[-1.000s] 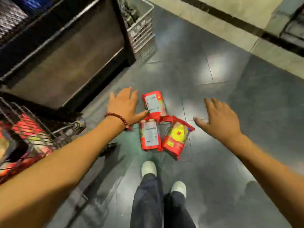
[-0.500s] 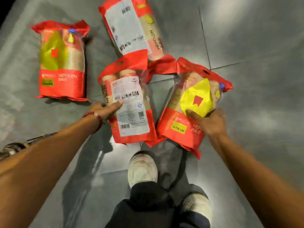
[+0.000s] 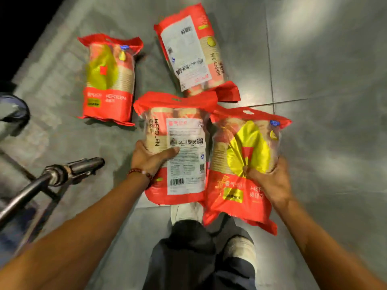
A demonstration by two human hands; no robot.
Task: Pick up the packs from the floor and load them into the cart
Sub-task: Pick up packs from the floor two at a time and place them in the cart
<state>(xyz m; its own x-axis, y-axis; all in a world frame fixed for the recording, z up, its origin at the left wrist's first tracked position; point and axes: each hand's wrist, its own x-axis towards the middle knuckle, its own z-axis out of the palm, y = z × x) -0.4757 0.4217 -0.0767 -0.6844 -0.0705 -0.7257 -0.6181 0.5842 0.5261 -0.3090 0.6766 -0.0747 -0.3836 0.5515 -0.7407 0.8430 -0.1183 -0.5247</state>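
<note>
We see four red packs on the grey tiled floor (image 3: 326, 84). Our left hand (image 3: 149, 158) grasps the white-label pack (image 3: 178, 151) at centre frame, thumb laid across its printed back and fingers wrapped round its left edge; its long axis runs top to bottom of the frame, sealed red header pointing up. Our right hand (image 3: 270, 181) clenches the yellow-front pack (image 3: 243, 170) just right of it, fingers pinching the crumpled film at mid-height; this pack also runs lengthwise up the frame, leaning slightly, header toward the upper right. The two held packs touch along their sides and overlap our white shoes (image 3: 186, 212) at their lower ends.

A third pack (image 3: 190, 51) lies label-up at upper centre, tilted, its header pointing down and touching the white-label pack's header. A fourth pack (image 3: 109, 78) lies apart at upper left, yellow front up, header toward the top. The cart handle (image 3: 62, 174) shows at the left edge.
</note>
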